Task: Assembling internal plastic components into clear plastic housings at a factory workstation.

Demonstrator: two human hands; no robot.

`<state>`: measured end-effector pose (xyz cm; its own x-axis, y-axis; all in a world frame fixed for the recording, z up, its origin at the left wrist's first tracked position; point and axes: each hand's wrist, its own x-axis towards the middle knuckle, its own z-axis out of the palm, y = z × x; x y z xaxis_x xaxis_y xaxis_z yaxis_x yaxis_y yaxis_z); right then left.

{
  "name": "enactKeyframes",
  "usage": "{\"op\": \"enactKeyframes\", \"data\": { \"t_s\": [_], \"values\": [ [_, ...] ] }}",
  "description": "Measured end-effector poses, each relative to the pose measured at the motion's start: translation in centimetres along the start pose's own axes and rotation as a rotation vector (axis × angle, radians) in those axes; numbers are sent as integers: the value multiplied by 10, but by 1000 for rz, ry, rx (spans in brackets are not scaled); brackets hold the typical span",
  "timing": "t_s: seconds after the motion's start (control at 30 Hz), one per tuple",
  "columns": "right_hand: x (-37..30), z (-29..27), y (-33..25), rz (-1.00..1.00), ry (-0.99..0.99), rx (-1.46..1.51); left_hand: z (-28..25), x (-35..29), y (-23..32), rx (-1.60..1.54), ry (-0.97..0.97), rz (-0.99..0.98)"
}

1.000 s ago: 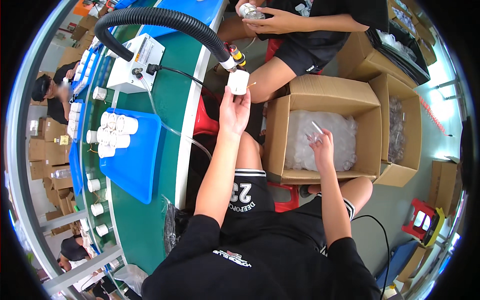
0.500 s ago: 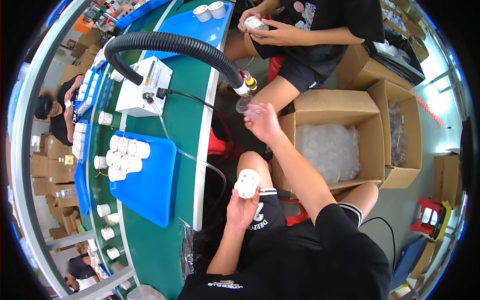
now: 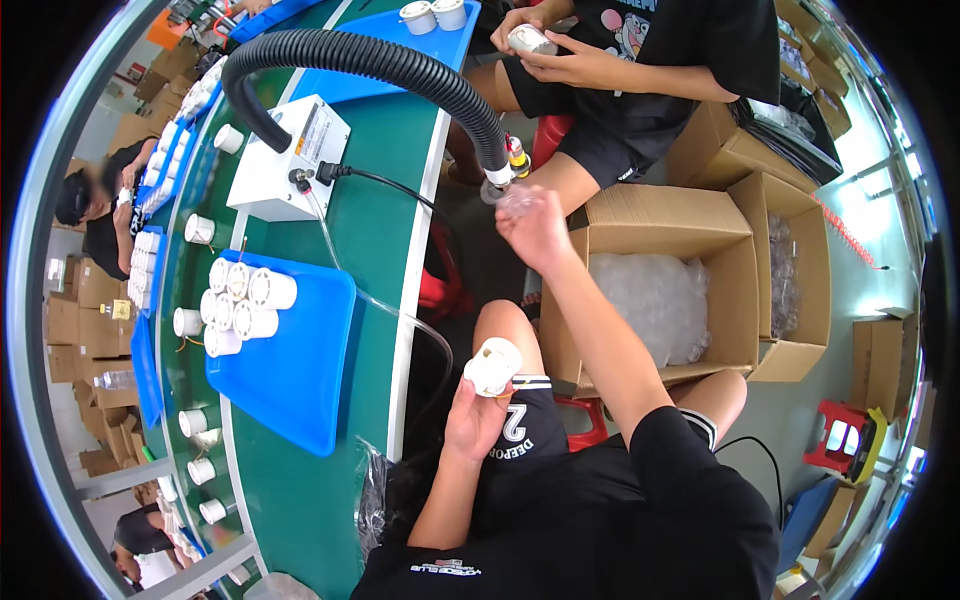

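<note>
My left hand (image 3: 474, 422) is closed round a white cylindrical plastic part (image 3: 493, 367), held above my lap with its open end up and a thin wire at its side. My right hand (image 3: 538, 232) grips a clear plastic cover (image 3: 515, 202) right under the nozzle (image 3: 497, 178) of a thick black corrugated hose (image 3: 380, 52). Whether the cover touches the nozzle I cannot tell. The hose rises from a white box-shaped machine (image 3: 290, 165) on the green bench.
A blue tray (image 3: 300, 400) carries several white parts (image 3: 272, 288). Beside my knee, a cardboard box (image 3: 570, 330) holds clear plastic pieces (image 3: 650, 305). A co-worker's hands (image 3: 570, 62) hold another white part (image 3: 532, 40). A red stool (image 3: 835, 435) stands at right.
My right hand has shifted slightly, bringing the clear cover up under the hose nozzle. My left hand still holds the white part, now tilted a little differently. The whole view has turned slightly.
</note>
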<state>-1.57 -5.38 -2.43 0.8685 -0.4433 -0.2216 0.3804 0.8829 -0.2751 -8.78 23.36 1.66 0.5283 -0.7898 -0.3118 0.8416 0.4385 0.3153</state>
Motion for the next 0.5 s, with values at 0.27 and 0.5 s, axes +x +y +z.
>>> {"op": "enactKeyframes", "data": {
  "t_s": [0.27,0.5],
  "values": [
    [-130,-23,-34,-39,-70,-427,19,7,1,430,34,126],
    [-261,-8,-94,-134,-94,-859,81,2,-16,376,-17,25]
  ]
}}
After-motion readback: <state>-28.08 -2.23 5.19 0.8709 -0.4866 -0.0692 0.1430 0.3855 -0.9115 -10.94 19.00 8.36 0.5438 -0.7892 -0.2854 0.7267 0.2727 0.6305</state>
